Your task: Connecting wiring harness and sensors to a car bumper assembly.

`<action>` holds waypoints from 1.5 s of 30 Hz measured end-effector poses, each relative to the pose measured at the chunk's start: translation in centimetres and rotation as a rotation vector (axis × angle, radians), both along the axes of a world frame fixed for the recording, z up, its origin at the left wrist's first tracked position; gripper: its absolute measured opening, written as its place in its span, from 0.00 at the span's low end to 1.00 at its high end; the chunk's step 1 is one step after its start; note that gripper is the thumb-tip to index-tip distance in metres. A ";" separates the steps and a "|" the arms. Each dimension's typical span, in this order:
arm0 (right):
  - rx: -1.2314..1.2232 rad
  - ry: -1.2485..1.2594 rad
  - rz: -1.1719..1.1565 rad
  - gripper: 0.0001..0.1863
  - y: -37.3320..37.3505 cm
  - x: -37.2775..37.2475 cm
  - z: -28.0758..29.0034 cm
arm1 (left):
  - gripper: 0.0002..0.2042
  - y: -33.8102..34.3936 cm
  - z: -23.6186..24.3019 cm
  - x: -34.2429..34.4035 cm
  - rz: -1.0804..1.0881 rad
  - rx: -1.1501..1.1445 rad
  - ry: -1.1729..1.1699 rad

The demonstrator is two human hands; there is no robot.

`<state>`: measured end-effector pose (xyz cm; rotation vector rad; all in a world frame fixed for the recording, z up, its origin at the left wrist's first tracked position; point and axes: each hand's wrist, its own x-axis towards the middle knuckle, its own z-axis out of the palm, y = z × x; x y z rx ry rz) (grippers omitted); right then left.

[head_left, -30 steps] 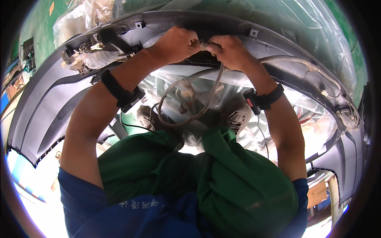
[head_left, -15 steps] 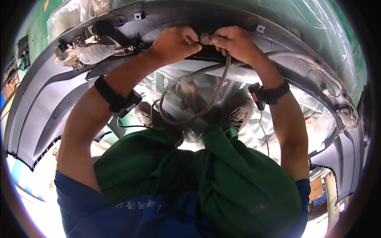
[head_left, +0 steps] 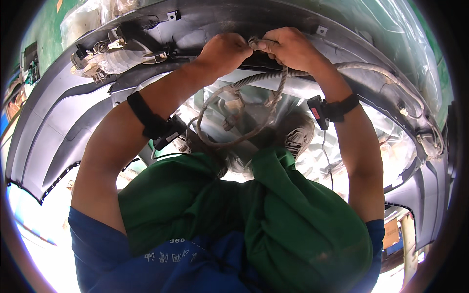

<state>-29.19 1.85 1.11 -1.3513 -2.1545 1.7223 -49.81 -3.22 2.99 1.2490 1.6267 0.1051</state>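
A large grey car bumper cover [head_left: 53, 117] curves across in front of me with its inner side showing. At its far middle, my right hand [head_left: 289, 50] pinches a small grey wiring connector [head_left: 253, 43] between thumb and fingers. My left hand [head_left: 226, 53] is closed right beside it, fingertips touching or nearly touching the connector; what they grip is hidden. From under my right hand runs a wiring harness in corrugated tube [head_left: 282, 88], which loops down and then goes off to the right along the bumper. A loose plug [head_left: 228, 124] hangs inside the loop.
A fog lamp [head_left: 119, 59] is fixed on the bumper's left part, and another fitting [head_left: 430, 144] sits at its right end. Clear plastic film [head_left: 405, 53] lies behind and beneath the bumper. My shoe [head_left: 299, 140] stands inside the curve. A cardboard box [head_left: 391, 233] is at lower right.
My left hand has moved right, closing the small gap to the connector in my right hand. The right hand has barely shifted.
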 end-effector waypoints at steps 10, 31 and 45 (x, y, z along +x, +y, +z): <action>-0.179 0.068 0.022 0.18 0.4 0.3 0.1 | 0.11 0.3 0.1 -0.6 0.006 -0.094 -0.090; 0.081 -0.086 0.191 0.19 0.6 0.2 1.5 | 0.14 0.0 -0.2 -0.7 -0.020 0.001 -0.032; 0.416 -0.121 0.104 0.16 -1.7 0.6 0.1 | 0.15 0.9 -2.7 -1.6 -0.283 0.679 -0.036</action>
